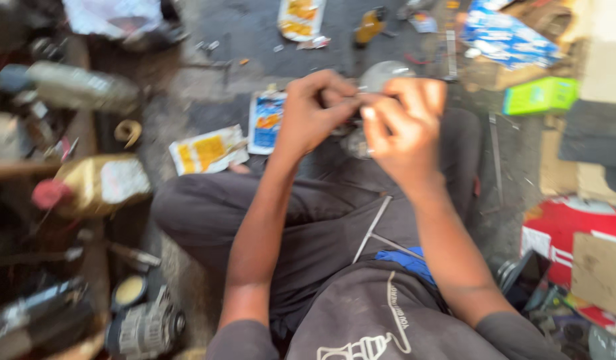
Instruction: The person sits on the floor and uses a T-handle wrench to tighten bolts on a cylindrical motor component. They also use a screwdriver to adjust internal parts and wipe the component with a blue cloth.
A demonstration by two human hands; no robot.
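While the person sits cross-legged on the floor, head view: left hand and right hand meet above the lap, fingers pinched together on a small blurred part. Yellow oil bottle lies well left.

1. Bare floor at 12 o'clock gives open passage.
2. Yellow bottle and clear bottle block 9–10 o'clock.
3. Green box and red carton crowd 2–4 o'clock.
4. Wrappers litter 11 o'clock.
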